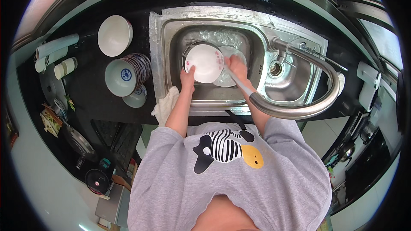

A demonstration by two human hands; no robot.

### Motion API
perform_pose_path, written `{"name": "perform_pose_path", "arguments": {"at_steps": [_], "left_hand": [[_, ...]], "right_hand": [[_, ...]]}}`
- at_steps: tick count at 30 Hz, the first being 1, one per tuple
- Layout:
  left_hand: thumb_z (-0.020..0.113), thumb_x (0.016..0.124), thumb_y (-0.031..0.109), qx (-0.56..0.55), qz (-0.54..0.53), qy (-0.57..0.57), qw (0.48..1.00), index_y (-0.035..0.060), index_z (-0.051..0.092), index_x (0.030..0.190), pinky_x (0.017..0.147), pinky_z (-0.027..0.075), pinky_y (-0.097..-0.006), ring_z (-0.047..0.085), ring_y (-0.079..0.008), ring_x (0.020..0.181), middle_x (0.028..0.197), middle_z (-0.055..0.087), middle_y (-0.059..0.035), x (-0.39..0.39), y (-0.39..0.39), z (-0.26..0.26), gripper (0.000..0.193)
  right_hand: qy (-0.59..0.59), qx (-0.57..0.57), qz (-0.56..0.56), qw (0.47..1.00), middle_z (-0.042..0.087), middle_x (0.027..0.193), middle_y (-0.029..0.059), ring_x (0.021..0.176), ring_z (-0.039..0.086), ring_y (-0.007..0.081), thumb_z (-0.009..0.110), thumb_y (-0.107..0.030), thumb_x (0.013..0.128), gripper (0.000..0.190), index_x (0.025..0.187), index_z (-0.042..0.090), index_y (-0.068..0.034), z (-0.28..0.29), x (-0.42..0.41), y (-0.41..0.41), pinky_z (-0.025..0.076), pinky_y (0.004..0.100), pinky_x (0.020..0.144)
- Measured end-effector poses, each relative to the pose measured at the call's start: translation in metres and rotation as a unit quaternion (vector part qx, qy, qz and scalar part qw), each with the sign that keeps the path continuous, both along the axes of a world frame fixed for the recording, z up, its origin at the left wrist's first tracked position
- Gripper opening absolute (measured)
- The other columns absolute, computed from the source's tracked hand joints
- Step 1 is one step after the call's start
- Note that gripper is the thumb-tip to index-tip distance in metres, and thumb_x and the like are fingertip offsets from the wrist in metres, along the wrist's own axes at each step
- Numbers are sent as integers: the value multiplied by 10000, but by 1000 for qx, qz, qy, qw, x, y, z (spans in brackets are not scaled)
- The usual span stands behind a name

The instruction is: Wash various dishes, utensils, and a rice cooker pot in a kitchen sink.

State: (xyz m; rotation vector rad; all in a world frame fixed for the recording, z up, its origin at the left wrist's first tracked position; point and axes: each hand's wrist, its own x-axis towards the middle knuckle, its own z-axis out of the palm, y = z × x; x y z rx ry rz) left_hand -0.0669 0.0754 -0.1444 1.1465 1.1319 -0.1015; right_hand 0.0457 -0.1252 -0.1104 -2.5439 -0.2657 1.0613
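My left hand [188, 78] grips the near-left rim of a white plate [205, 64] with pink flower prints, thumb on its face. The plate is held over the large steel sink basin [181, 93]. My right hand [237, 66] is at the plate's right edge, its fingers blurred and partly behind the water stream; whether they grip is unclear. Below this hand lies a pale round dish [228, 81], partly hidden. A thin round metal rim [185, 53] shows behind the white plate. Water runs from the curved faucet [289, 111] between my arms and the plate.
Left of the sink stand a stack of bowls [120, 77], a smaller bowl [136, 98] and a large white bowl [114, 37]. A white cloth [167, 104] hangs over the sink's front-left corner. A smaller basin [289, 83] adjoins on the right, under the faucet's arc.
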Motion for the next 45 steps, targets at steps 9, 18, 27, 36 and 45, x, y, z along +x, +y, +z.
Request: {"name": "perform_pose_path", "arguments": {"at_steps": [9, 18, 27, 36, 45], "left_hand": [[569, 927, 126, 288, -313, 31, 905, 28, 593, 1199, 903, 489, -372, 603, -359, 1104, 1208, 620, -186, 40, 11, 63, 291], [635, 807, 23, 389, -574, -232, 682, 95, 620, 1045, 1143, 309, -447, 231, -378, 1438, 1577, 222, -82, 104, -24, 118, 248], [604, 815, 161, 487, -667, -248, 506, 89, 671, 923, 748, 548, -417, 610, -310, 991, 1064, 575, -101, 136, -78, 163, 146], [602, 845, 208, 370, -539, -179, 735, 65, 635, 1068, 773, 557, -469, 657, -366, 882, 1012, 632, -177, 94, -92, 223, 267], [579, 844, 123, 690, -581, -217, 373, 77, 649, 1047, 691, 590, -333, 662, -234, 960, 1133, 616, -87, 59, -53, 258, 219]], "right_hand": [[-81, -88, -155, 981, 675, 949, 232, 883, 675, 375, 500, -170, 910, 203, 1000, 666, -94, -51, 39, -62, 535, 474, 742], [-249, 38, 183, 950, 613, 890, 154, 777, 665, 322, 546, -42, 791, 240, 1021, 598, -87, 115, 51, -12, 540, 421, 653], [-354, 194, -82, 911, 669, 920, 168, 854, 654, 349, 611, -176, 887, 163, 985, 666, -58, 151, 24, -92, 514, 429, 717], [-270, -137, 58, 951, 687, 818, 212, 808, 683, 375, 537, -164, 863, 216, 821, 706, -37, 166, 76, -206, 541, 471, 719], [-110, 68, 108, 986, 692, 1084, 171, 1025, 647, 303, 541, -257, 956, 307, 1142, 684, -60, 313, 80, -238, 487, 381, 905]]}}
